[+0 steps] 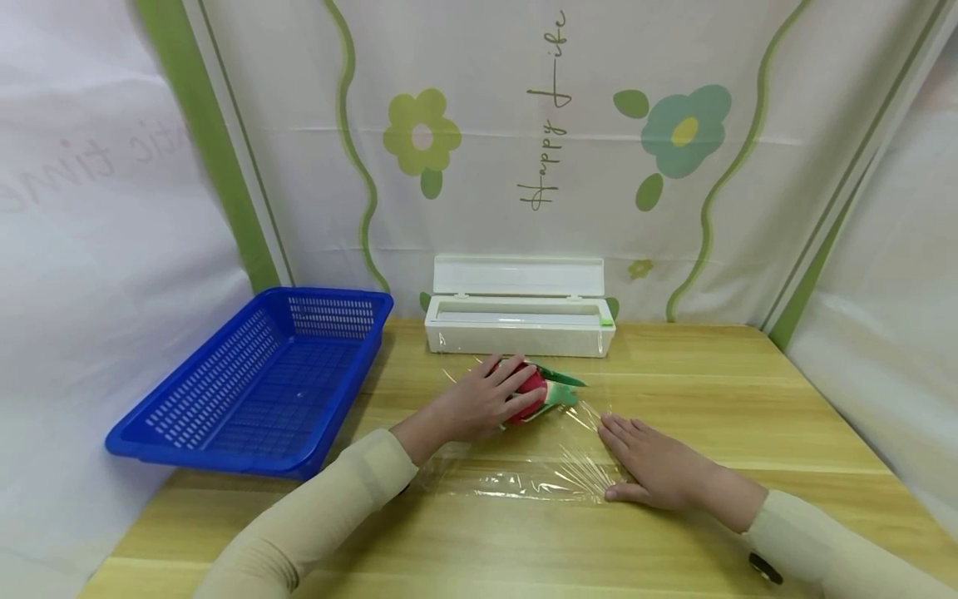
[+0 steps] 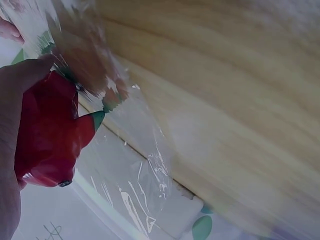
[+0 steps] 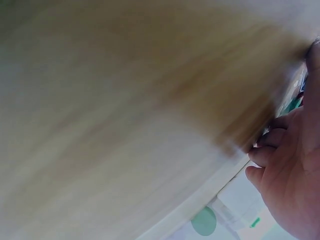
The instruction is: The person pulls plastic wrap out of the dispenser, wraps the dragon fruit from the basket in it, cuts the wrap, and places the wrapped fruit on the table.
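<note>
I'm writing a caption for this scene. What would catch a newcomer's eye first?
Probably the large blue plastic basket with slotted sides, at the left of the light wooden table. Next comes the glossy red fruit-shaped object with green tips under the left hand, before the long white open-lidded box. Shiny transparent film spreads nearby, reaching the right hand.

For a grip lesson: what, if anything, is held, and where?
The left hand grips the red-and-green dragon fruit by its rounded body; the right hand touches clear plastic film, gripping nothing.
</note>
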`<state>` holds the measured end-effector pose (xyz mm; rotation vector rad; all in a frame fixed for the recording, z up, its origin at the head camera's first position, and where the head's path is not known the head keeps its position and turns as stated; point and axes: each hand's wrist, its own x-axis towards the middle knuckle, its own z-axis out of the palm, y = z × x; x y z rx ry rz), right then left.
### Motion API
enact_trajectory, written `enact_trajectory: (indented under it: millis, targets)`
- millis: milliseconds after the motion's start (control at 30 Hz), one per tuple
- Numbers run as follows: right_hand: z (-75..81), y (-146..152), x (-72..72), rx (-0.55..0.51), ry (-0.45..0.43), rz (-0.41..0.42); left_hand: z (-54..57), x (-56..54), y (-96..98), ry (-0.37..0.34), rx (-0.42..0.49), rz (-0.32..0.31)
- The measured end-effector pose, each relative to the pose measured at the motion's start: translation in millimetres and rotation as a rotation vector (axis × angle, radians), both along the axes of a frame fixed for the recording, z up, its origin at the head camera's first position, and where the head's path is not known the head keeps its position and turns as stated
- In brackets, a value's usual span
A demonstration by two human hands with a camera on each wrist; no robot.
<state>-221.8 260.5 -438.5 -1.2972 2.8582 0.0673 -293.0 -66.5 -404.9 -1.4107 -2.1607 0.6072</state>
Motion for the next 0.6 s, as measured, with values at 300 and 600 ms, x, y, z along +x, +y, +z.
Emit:
enact_trajectory:
  millis: [300, 600]
  targets:
    - [1.2, -0.3, 0.0, 0.0, -0.002, 0.005, -0.3, 1.2, -1.0, -0.001, -0.001, -0.017]
    - [3.7, -1.9, 0.2, -0.02, -0.007, 0.001, 0.4, 1.1, -1.1, -0.016, 0.015, -0.053]
